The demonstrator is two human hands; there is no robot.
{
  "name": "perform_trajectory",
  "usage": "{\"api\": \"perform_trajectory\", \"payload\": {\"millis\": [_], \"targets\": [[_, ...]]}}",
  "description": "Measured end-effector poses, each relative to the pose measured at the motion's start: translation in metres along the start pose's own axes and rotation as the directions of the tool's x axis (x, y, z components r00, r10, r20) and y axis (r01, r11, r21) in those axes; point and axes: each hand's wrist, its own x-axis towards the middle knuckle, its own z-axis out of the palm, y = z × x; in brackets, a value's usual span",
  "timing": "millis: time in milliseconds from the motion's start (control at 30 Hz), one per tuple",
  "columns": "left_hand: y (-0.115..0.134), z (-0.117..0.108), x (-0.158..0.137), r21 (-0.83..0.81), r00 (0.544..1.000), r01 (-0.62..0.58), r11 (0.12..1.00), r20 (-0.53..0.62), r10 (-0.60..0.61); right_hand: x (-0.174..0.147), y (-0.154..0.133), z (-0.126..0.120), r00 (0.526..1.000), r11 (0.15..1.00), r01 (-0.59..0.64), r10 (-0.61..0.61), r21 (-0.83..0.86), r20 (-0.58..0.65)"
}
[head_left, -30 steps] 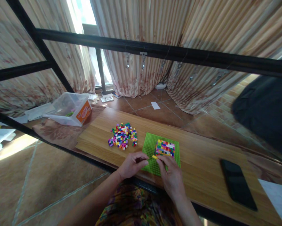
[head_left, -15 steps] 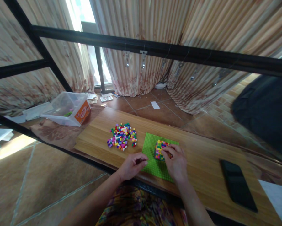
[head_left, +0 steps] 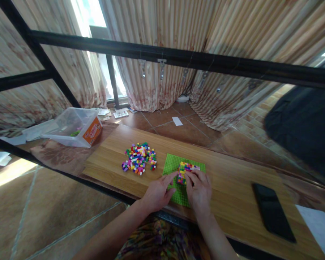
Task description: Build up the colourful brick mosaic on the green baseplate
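A low block built of many coloured toy bricks (head_left: 182,172) sits on a green studded baseplate (head_left: 171,164). My left hand (head_left: 158,193) is at its left side, index finger stretched out to the block's edge and thumb held apart below. The fingers of my right hand (head_left: 200,189) are curled together over the block's right part, covering much of it. Whatever lies between those fingertips is hidden. Left of the baseplate lies a loose pile of small coloured bricks (head_left: 138,157).
Everything rests on a long wooden board (head_left: 227,180). A black phone (head_left: 273,211) lies to the right, with a white paper (head_left: 316,225) beyond it. At the far left stands a clear plastic box (head_left: 70,126) with an orange label. A black metal rail (head_left: 157,54) crosses behind.
My left hand has reached right and stretched its index finger to the brick block. My right hand has shifted slightly left and curled closer over the block. The view has tilted slightly.
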Motion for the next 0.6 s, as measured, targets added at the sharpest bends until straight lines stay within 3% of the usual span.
{"api": "perform_trajectory", "payload": {"millis": [267,600], "targets": [[0.01,0.008,0.013,0.391,0.993,0.032,0.92,0.095,-0.075,-0.005,-0.008,-0.001,0.999,0.997,0.028,-0.03,-0.073,-0.027],[0.011,0.016,0.014,0.524,0.991,0.018,0.851,0.105,-0.086,-0.012,-0.013,-0.001,1.0,0.989,0.004,-0.001,-0.15,0.025]]}}
